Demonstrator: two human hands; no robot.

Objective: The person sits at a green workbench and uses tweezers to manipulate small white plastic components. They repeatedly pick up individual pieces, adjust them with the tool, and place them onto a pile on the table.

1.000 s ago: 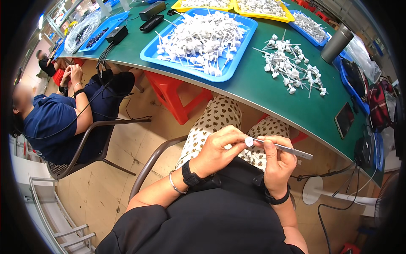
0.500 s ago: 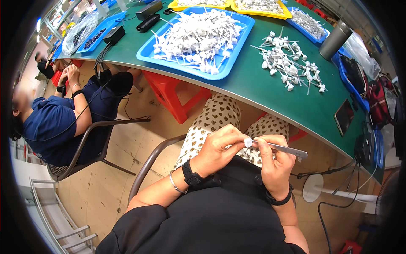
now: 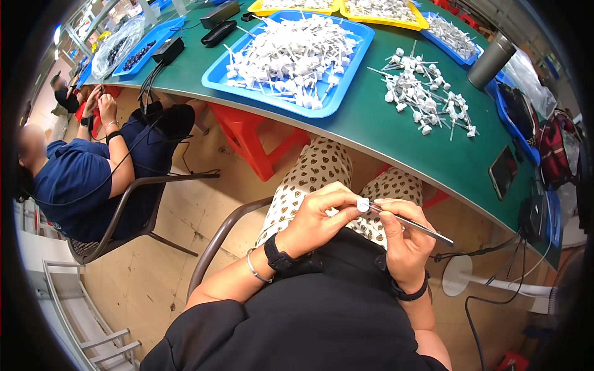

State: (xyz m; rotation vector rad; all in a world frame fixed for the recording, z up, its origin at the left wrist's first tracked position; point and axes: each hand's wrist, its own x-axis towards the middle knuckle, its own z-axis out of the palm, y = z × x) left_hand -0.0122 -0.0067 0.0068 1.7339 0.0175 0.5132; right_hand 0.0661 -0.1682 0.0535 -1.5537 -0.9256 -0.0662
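Observation:
Over my lap, my left hand [image 3: 317,221] pinches a small white plastic part [image 3: 363,204] between thumb and fingers. Metal tweezers [image 3: 430,231] are gripped in my right hand [image 3: 408,244], their tips reaching the white part. Whether the tips close on it cannot be made out. Beyond my hands, on the green table [image 3: 396,145], a blue tray [image 3: 213,77] holds a heap of similar white parts with thin stems. To its right lies a loose pile of white stemmed parts [image 3: 427,93] directly on the tabletop.
Yellow trays [image 3: 383,21] and another blue tray [image 3: 473,59] stand farther back. A grey metal flask [image 3: 490,60] and a phone [image 3: 503,172] are at the right. Black cables [image 3: 507,290] hang there too. At left, a co-worker [image 3: 86,185] sits beside a red stool [image 3: 247,139].
The tweezers have turned in my right hand, their rear end now lower and showing a narrow edge. My right hand has shifted slightly. The left hand keeps the white part nearly in place.

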